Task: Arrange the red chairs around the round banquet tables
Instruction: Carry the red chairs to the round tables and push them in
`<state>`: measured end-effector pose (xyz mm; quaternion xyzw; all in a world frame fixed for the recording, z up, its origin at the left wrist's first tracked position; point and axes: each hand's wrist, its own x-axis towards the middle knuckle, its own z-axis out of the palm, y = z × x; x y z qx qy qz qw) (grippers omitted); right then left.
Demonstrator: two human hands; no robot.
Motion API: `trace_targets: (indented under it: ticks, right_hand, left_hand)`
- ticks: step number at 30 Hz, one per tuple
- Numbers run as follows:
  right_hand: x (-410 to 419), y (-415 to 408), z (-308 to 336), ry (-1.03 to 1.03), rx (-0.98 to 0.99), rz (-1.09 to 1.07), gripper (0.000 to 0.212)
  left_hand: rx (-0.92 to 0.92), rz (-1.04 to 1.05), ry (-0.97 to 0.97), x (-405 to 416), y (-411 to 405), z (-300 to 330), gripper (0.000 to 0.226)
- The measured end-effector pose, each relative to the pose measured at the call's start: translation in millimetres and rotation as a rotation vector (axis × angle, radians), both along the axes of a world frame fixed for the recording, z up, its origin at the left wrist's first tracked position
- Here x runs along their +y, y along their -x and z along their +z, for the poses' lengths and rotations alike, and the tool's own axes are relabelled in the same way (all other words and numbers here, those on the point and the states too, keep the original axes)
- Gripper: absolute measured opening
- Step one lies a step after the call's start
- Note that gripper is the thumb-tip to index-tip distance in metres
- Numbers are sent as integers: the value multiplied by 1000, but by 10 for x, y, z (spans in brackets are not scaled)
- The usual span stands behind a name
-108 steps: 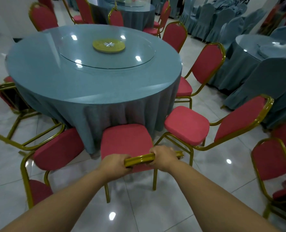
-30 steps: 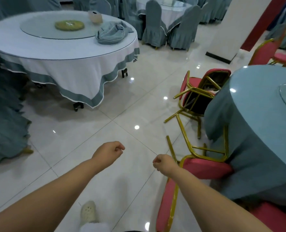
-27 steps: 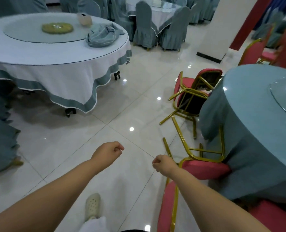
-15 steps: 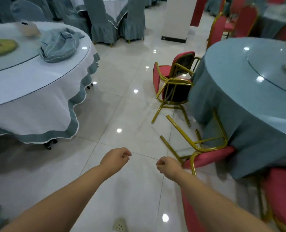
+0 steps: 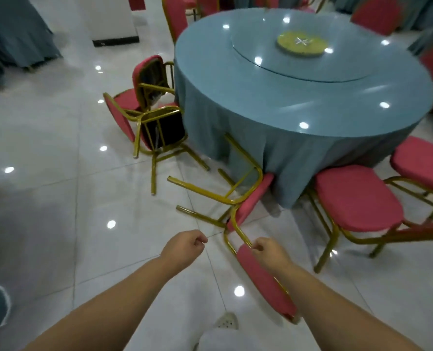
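Observation:
A red chair (image 5: 253,198) with a gold frame lies tipped over on the floor against the round table (image 5: 299,97) with the blue-grey cloth, its legs pointing left. My right hand (image 5: 268,249) is a closed fist right over this chair's red back, beside the gold rail, with nothing visibly gripped. My left hand (image 5: 185,245) is also a closed, empty fist, above bare floor just left of the chair. Two more tipped red chairs (image 5: 154,115) lean together at the table's left side. An upright red chair (image 5: 357,198) stands at the table's near right.
A glass turntable with a yellow disc (image 5: 302,44) sits on the table. More red chairs (image 5: 423,160) ring its right and far sides. A white pillar (image 5: 109,19) stands at the back left, with grey-covered chairs (image 5: 15,34) beyond. White tiled floor spreads to the left.
The view has swung right, so the blue table now fills the upper right. Both hands stay as fists; my right fist now sits over the tipped chair's back.

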<state>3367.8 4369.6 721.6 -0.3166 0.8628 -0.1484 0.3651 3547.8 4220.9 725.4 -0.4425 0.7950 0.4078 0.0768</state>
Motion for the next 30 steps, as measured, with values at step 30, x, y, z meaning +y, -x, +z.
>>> trace_targets:
  ticks: [30]
  right_hand:
    - [1246,1056,-3850,-342,188,-526,28]
  left_hand:
    - [-127,-1413,232,408,2982,-3815,35]
